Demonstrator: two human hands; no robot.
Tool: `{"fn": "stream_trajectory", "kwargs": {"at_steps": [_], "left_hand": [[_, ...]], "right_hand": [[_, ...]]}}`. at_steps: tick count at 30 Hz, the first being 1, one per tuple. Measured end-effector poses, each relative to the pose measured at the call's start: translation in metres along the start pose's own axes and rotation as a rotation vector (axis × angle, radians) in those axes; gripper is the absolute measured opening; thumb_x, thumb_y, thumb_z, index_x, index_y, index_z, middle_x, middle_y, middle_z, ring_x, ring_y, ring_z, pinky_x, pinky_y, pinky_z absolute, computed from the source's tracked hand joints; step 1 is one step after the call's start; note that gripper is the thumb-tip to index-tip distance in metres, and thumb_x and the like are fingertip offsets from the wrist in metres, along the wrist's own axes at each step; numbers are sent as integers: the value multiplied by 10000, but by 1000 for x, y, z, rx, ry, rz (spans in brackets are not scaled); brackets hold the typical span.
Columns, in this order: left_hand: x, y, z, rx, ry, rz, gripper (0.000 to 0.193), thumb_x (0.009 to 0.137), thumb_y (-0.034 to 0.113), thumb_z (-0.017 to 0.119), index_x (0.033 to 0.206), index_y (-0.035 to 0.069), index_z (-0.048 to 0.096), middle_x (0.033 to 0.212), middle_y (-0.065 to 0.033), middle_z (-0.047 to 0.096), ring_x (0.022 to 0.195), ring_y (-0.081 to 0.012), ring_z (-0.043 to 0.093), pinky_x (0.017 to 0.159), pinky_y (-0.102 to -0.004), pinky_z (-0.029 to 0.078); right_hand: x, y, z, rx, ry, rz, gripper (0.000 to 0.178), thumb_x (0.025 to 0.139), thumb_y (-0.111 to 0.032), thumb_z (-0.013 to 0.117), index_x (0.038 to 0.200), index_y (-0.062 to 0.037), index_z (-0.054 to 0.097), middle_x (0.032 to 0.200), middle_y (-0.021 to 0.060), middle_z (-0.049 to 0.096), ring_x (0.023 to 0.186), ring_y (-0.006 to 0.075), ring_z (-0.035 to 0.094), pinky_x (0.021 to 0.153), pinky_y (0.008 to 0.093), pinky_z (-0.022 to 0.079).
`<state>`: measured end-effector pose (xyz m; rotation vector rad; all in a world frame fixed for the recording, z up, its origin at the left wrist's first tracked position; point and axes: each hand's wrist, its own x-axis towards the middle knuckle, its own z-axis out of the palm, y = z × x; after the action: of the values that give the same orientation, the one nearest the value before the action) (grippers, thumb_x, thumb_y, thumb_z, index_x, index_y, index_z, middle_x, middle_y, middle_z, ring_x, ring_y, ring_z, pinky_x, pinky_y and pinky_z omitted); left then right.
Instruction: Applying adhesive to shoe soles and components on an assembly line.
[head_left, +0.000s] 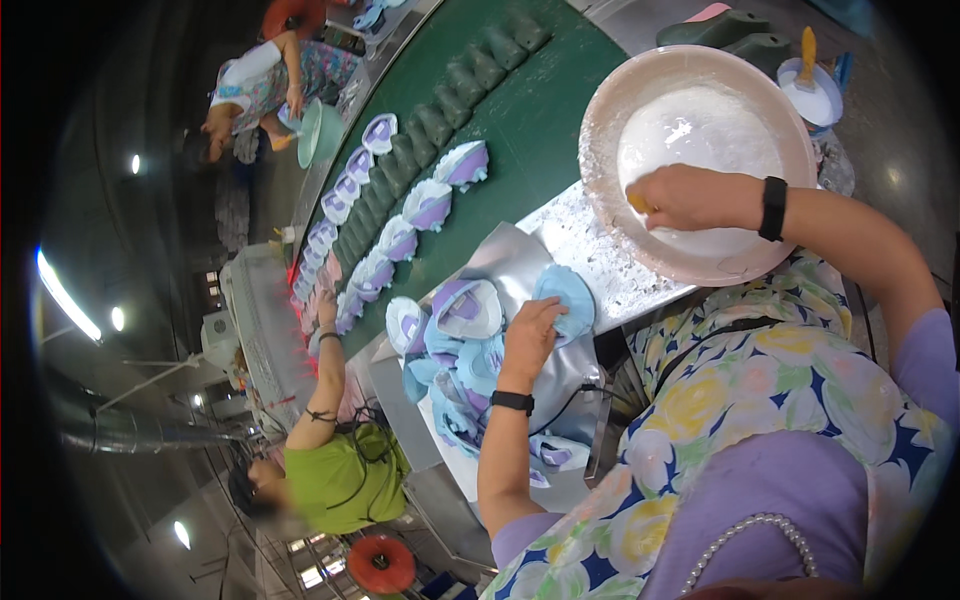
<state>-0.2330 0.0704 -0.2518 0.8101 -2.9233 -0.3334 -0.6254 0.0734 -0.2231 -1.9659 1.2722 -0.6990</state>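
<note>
My right hand (690, 198) is closed low over the white liquid (690, 130) in a wide pale pink basin (597, 150). A bit of yellow shows at its fingers, like the handle of a brush (639, 203); the bristle end is hidden. My left hand (533, 330) grips the edge of a light blue shoe upper (566, 297), left of the basin. Under and beside that hand lies a loose pile of blue, white and purple shoe uppers (468, 308) on a metal sheet (505, 255).
A green conveyor belt (530, 110) carries rows of dark shoe lasts (430, 125) and purple-lined uppers (428, 205). Right of the basin stands a cup of white liquid (812, 100) with a yellow-handled brush (808, 50). Two co-workers, one in a green top (345, 480), work along the belt.
</note>
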Motion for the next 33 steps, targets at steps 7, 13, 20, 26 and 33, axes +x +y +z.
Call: {"fn": "stream_trajectory", "kwargs": {"at_steps": [7, 13, 20, 26, 33], "left_hand": [[44, 6, -76, -1231, 328, -816, 420, 931, 12, 561, 1339, 92, 498, 1117, -75, 644, 927, -223, 668, 801, -333, 577], [102, 15, -83, -1535, 144, -898, 408, 1006, 251, 479, 1345, 23, 464, 1289, -148, 572, 1141, -308, 598, 899, -469, 548], [148, 36, -78, -1669, 194, -728, 510, 981, 204, 532, 1436, 65, 350, 1352, -159, 521, 1199, -274, 564, 991, -424, 497], [163, 49, -58, -936, 495, -265, 463, 845, 50, 664, 1285, -22, 538, 1324, -129, 557, 1167, -239, 573, 957, -362, 478], [190, 72, -81, -208, 669, -45, 393, 860, 74, 653, 1238, -10, 592, 1154, -143, 637, 1042, -278, 627, 891, -347, 491]], "right_hand": [[-18, 6, -61, -33, 147, 75, 159, 811, -116, 702, 891, -38, 589, 822, 141, 643, 735, 315, 622, 688, 355, 479], [-4, -22, -92, 484, 362, -202, 198, 819, -177, 671, 866, -1, 595, 753, 108, 635, 708, 220, 630, 657, 326, 474], [-9, -27, -102, 288, 419, -106, 251, 821, -218, 698, 877, 12, 614, 720, 126, 641, 676, 230, 639, 638, 320, 481], [-24, -22, -79, 438, 601, 67, 391, 789, -312, 715, 800, 62, 599, 712, 219, 637, 690, 336, 654, 638, 387, 493], [-40, -37, -80, 757, 450, 250, 332, 811, -268, 714, 845, 48, 617, 749, 148, 684, 680, 221, 691, 608, 324, 521]]}}
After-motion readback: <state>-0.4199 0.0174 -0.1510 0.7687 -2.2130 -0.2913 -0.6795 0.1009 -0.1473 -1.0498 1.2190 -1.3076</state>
